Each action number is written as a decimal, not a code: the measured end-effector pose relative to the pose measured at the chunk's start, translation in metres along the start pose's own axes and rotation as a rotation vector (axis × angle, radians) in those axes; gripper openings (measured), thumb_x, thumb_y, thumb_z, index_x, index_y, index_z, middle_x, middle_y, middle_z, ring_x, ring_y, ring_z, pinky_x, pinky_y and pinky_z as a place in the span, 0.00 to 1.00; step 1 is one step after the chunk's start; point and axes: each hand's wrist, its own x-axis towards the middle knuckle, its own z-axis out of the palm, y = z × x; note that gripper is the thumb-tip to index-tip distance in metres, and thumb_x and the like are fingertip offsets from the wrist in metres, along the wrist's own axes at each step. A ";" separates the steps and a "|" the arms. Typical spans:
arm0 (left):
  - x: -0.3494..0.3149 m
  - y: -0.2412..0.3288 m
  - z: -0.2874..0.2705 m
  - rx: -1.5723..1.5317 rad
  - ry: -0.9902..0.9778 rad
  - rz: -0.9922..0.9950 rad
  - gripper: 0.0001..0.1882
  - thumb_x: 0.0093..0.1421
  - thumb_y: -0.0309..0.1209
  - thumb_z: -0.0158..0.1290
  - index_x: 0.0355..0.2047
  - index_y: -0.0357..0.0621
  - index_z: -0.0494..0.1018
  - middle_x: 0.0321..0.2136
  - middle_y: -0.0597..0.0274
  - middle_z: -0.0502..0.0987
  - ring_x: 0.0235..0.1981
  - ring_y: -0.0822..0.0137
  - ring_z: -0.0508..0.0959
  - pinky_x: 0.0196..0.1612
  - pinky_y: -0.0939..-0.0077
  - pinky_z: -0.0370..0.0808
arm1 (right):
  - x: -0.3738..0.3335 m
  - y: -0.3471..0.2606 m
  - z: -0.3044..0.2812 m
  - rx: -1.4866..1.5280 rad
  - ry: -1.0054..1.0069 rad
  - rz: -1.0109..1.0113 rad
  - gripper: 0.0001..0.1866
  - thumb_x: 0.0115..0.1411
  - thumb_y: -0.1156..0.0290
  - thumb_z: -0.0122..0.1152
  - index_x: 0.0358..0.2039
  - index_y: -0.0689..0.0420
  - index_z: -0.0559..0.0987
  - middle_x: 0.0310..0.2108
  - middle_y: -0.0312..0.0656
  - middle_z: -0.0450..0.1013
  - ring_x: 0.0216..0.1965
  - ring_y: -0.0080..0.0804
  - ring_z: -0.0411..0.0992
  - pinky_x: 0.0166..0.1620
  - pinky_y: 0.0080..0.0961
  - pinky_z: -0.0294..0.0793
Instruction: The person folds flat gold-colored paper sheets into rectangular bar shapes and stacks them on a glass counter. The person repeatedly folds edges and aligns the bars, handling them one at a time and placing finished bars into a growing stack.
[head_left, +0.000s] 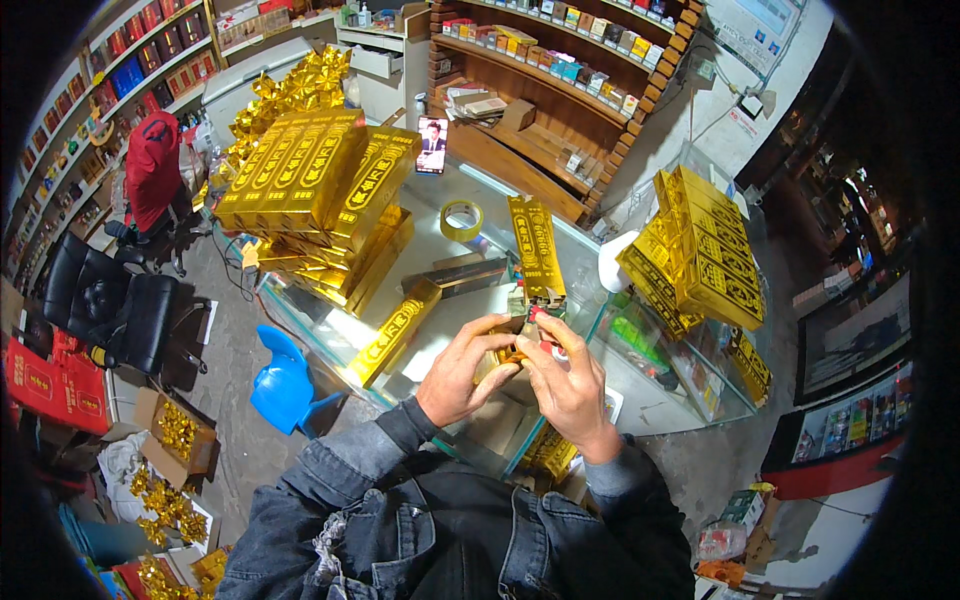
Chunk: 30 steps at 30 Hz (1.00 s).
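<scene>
Above the near edge of the glass counter, my left hand and my right hand meet. Their fingertips are closed around a small gold folded-paper piece, largely hidden by the fingers. Its exact kind cannot be made out. Just beyond my right fingers lies a long gold box with dark printing. Another long gold box lies slantwise to the left of my left hand. Between these boxes are a dark, narrow box and a roll of clear yellowish tape.
Gold boxes stand piled at the counter's left, with shiny gold folded pieces behind. More gold boxes are stacked at right. A lit phone stands at the back. A blue stool and black chair are left.
</scene>
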 end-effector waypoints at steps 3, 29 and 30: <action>0.003 0.005 0.001 -0.083 0.023 -0.022 0.17 0.57 0.27 0.62 0.46 0.41 0.74 0.56 0.47 0.71 0.53 0.47 0.74 0.56 0.61 0.71 | 0.000 0.001 -0.005 -0.027 -0.066 0.013 0.18 0.54 0.78 0.64 0.47 0.57 0.80 0.57 0.49 0.68 0.48 0.46 0.73 0.49 0.38 0.75; -0.003 0.019 0.001 -0.017 -0.090 -0.083 0.28 0.54 0.30 0.63 0.56 0.43 0.70 0.54 0.52 0.71 0.53 0.48 0.73 0.58 0.61 0.71 | 0.009 0.019 -0.007 0.894 -0.112 0.824 0.12 0.68 0.69 0.53 0.49 0.59 0.72 0.41 0.34 0.74 0.32 0.16 0.64 0.37 0.16 0.68; -0.002 0.020 0.001 0.031 -0.146 0.055 0.27 0.54 0.29 0.61 0.56 0.46 0.71 0.55 0.53 0.70 0.54 0.49 0.72 0.59 0.61 0.71 | 0.011 0.023 -0.011 0.896 -0.099 0.829 0.13 0.69 0.67 0.53 0.49 0.60 0.72 0.44 0.35 0.74 0.34 0.16 0.64 0.39 0.17 0.69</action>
